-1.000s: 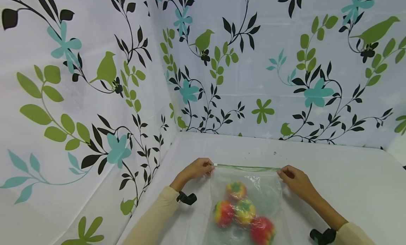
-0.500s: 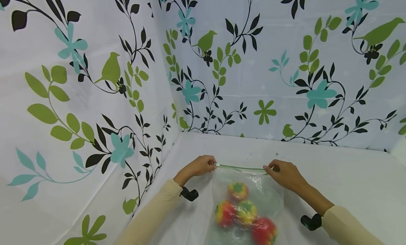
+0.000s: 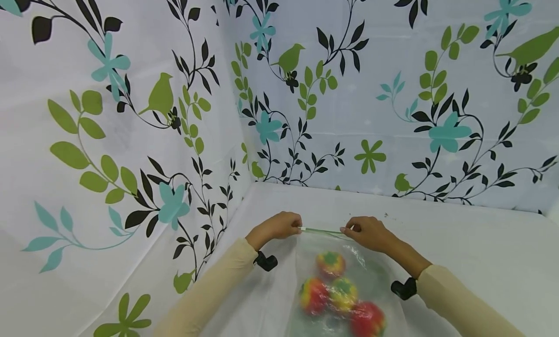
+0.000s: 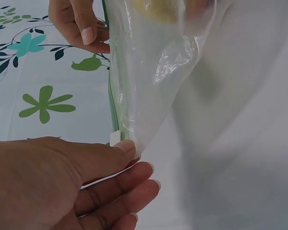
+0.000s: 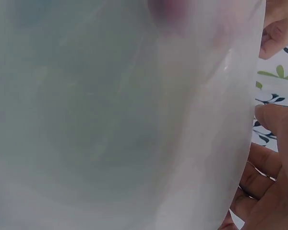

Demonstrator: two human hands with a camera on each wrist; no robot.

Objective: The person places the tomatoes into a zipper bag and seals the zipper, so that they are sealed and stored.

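Note:
A clear zip bag [image 3: 371, 264] with a green zip strip [image 3: 320, 231] stands in front of me. Several round red-and-yellow pieces with green patches show through its blurry plastic, among them a red one [image 3: 368, 319]; whether they are peppers or another produce I cannot tell. My left hand [image 3: 278, 226] pinches the top left corner, beside a small white slider [image 4: 115, 138]. On the same strip, nearer its middle, my right hand [image 3: 370, 234] pinches the edge between thumb and fingers. Most of the right wrist view is filled by the bag, with the right hand's fingers behind its edge.
The bag is over a white tabletop [image 3: 471, 245]. Behind and to the left hang white cloths [image 3: 305, 152] printed with leaves, birds and flowers. A few dark specks lie at the back of the table. Each wrist carries a small black camera [image 3: 266, 261].
My right hand has slid left along the zip strip from the top right corner toward the middle. The left hand keeps its hold at the left corner. The view has shifted slightly.

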